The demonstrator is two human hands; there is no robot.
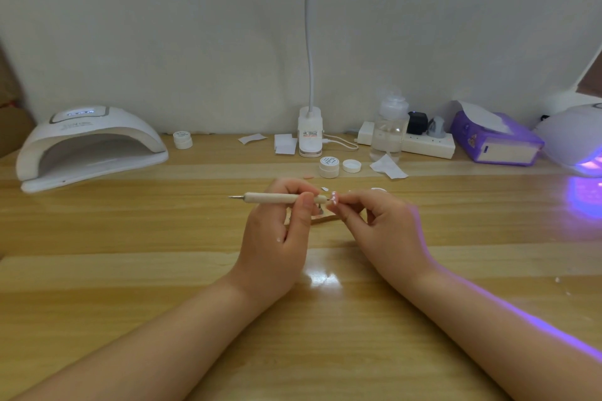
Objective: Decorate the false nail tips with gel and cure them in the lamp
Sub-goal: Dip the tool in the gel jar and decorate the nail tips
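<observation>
Left hand: curled round a wooden dotting tool, which is held level, metal tip pointed away to the left, other end aimed at the nail tip.
Right hand: a small pale pink nail tip is pinched between the fingertips, right at the end of the tool. Whether the two are actually touching can't be made out, too tiny.
Landmark: the clip-on desk lamp, parked at the back middle of the wooden table; everything below is placed from it.
Nail tip: held just in front of the lamp base, above the table.
Gel pot: seen just in front of the lamp, slightly right, with a loose white lid beside it.
Second pot: left of the lamp, by the wall.
Curing lamp: white, set well to the left of the desk lamp, opening faced toward the camera.
Second curing lamp: far right of the desk lamp, purple glow thrown onto the table and the right forearm.
Tissue box: purple, right of the lamp, past a clear bottle and a power strip.
Wipes: white pads laid just left of the lamp base.
</observation>
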